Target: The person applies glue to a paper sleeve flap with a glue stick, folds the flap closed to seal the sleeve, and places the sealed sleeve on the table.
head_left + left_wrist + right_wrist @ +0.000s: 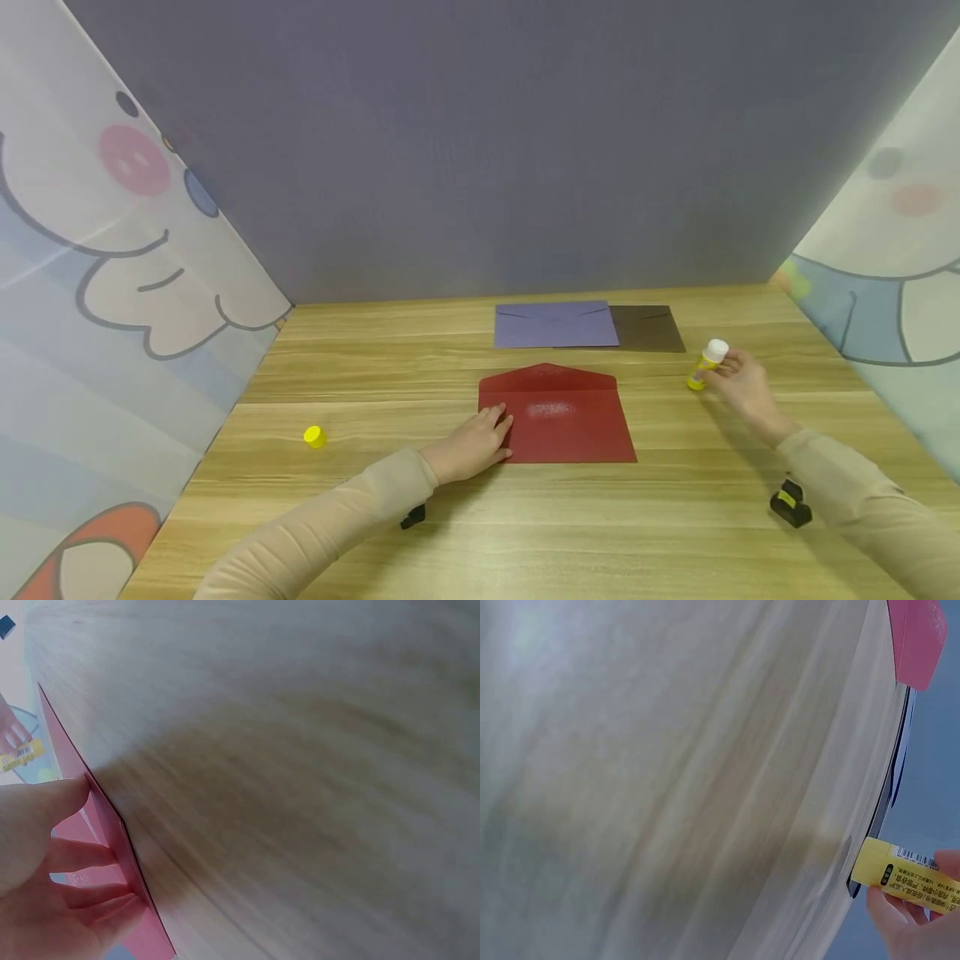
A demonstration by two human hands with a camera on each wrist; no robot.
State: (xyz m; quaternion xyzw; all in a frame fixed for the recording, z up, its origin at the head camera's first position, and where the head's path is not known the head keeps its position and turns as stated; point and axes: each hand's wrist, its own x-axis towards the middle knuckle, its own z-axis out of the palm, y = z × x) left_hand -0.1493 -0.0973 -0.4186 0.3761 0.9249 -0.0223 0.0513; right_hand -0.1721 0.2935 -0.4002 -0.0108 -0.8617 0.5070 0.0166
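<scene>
A red envelope [570,433] lies on the wooden table with its pointed flap raised towards the back. A shiny, whitish patch shows on its upper body, below the fold. My left hand [472,442] rests on the envelope's left side, fingers spread and only slightly bent; the left wrist view shows the thumb and fingertips against the red paper [71,761]. Off to the right, my right hand [742,390] grips a yellow glue stick [705,371] between thumb and fingers, its white end up. In the right wrist view, the yellow barrel [900,875] shows a barcode and printed text.
A purple envelope [555,325] partly overlaps a dark brown envelope [648,329] at the back of the table. The yellow cap [315,437] sits far left. A grey panel [510,150] rises behind the table, and cartoon-printed sheets [90,275] flank it.
</scene>
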